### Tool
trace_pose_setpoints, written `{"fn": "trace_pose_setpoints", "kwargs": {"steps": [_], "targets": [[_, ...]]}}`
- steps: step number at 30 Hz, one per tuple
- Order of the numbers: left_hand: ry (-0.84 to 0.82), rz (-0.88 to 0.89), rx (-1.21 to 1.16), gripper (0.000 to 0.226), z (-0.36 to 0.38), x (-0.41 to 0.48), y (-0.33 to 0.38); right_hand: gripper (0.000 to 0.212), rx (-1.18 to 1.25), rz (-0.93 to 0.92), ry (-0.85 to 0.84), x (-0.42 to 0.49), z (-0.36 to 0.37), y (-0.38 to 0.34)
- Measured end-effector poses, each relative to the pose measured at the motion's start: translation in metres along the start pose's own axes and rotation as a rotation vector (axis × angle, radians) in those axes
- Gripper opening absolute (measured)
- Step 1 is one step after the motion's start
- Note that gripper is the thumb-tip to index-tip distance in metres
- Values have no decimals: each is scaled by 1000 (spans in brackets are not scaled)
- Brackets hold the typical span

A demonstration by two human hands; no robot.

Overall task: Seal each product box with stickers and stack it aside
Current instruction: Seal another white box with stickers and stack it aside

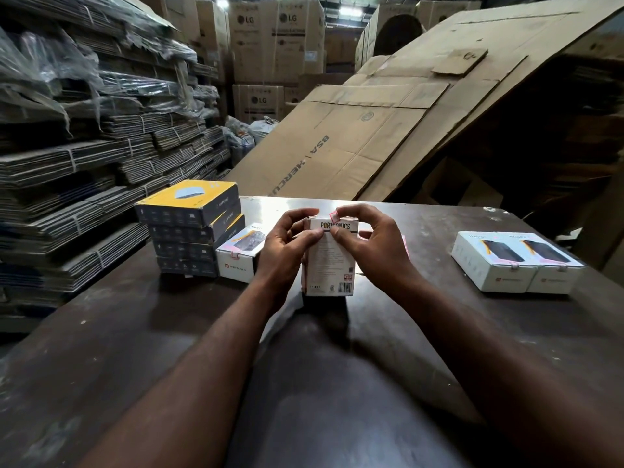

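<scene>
A white product box stands on end in the middle of the dark table, its printed back facing me. My left hand grips its upper left side, thumb on the front face. My right hand holds the upper right corner, with forefinger and thumb pinching a small pink sticker at the top edge. Another white box with a pink sticker on its flap lies just left of my left hand. Two more white boxes lie side by side at the right.
A stack of yellow and black boxes stands at the left of the table. Bundled flat cartons pile up beyond the left edge. Large flattened cardboard sheets lean behind the table. A pink sheet shows behind my right hand.
</scene>
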State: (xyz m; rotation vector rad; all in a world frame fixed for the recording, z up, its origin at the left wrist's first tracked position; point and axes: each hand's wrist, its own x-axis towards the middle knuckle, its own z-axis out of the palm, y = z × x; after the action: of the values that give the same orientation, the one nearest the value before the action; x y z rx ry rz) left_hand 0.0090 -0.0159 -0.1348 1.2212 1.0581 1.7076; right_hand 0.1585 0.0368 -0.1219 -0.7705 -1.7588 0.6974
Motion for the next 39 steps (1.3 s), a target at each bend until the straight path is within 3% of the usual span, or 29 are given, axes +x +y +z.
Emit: {"fn": "trace_pose_setpoints", "kwargs": {"steps": [12, 29, 39], "targets": [[31, 136, 93, 25, 6, -6, -1, 2, 138, 52, 31, 4, -8, -11], [41, 69, 61, 19, 6, -5, -1, 14, 531, 272, -29, 7, -18, -20], [46, 57, 25, 19, 10, -6, -1, 17, 465, 302, -19, 2, -10, -16]]}}
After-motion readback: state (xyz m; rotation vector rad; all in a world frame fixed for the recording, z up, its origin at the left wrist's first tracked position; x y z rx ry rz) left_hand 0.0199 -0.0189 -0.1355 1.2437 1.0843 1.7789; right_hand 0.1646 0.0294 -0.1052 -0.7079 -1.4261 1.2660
